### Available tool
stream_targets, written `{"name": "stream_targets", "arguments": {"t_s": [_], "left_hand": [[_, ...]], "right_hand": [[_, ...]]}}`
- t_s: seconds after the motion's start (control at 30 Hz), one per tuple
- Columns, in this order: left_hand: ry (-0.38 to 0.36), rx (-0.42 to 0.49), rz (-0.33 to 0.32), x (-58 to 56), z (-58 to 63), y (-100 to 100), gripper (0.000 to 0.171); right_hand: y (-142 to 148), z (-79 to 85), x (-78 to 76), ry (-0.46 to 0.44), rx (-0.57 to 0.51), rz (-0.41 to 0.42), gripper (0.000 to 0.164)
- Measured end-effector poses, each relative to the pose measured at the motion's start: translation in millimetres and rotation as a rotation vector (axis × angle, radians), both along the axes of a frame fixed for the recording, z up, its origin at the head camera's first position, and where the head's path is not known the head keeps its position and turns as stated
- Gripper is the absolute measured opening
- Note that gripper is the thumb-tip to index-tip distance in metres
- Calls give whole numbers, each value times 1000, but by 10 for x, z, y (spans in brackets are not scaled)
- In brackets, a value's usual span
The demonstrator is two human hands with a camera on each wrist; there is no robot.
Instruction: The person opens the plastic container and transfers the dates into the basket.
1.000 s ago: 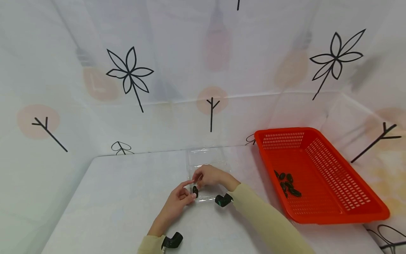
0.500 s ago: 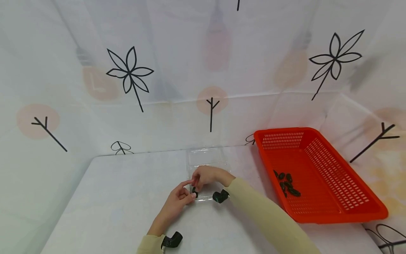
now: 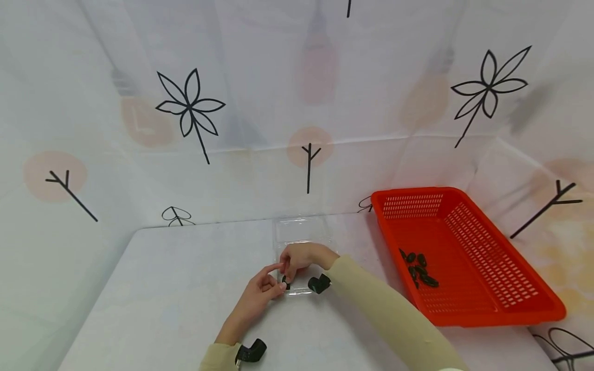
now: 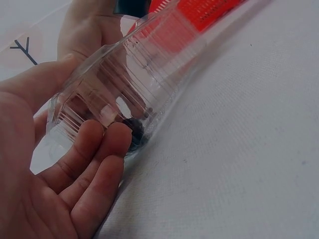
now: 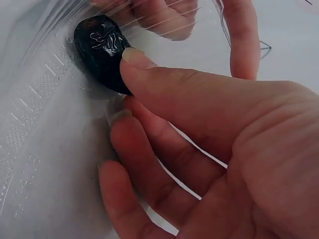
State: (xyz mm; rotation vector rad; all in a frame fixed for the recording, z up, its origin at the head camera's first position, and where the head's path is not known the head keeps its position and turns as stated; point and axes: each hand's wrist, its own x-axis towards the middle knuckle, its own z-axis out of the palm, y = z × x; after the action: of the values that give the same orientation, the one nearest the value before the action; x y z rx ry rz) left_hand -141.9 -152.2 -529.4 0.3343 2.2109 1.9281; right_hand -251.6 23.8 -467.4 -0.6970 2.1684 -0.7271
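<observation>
A dark, glossy, wrinkled date (image 5: 102,52) lies against the inner wall at the near-left corner of a clear plastic box (image 4: 167,57). My right hand (image 3: 299,256) reaches into the box from the right and pinches the date, its thumb on top and the other fingers curled below. My left hand (image 3: 260,293) grips the box's left side, with several fingertips (image 4: 117,139) against the outside of the wall beside the date. In the head view both hands almost meet and cover most of the date.
The box's clear lid (image 3: 299,229) lies folded back behind it. A red perforated basket (image 3: 468,273) stands to the right, several more dark dates (image 3: 419,270) gathered at its left side. Behind the white table (image 3: 185,288) hangs a printed cloth.
The right hand has shifted slightly down toward the near-left corner and closed on the date, now covering more of it. Its forearm has swung a little left. The left hand stays in place.
</observation>
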Motion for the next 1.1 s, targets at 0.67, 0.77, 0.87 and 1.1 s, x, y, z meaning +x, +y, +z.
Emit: {"name": "stream_targets", "arguments": {"t_s": [0.67, 0.77, 0.87, 1.1], "left_hand": [[22, -10, 3, 0, -19, -14, 53], [33, -7, 2, -3, -30, -13, 53], [24, -17, 10, -3, -29, -12, 53], [3, -24, 16, 7, -3, -5, 55]], "right_hand": [[101, -37, -33, -14, -16, 108, 15], [135, -34, -31, -10, -35, 111, 16], [169, -34, -15, -15, -71, 97, 17], [266, -6, 43, -60, -155, 28, 16]]}}
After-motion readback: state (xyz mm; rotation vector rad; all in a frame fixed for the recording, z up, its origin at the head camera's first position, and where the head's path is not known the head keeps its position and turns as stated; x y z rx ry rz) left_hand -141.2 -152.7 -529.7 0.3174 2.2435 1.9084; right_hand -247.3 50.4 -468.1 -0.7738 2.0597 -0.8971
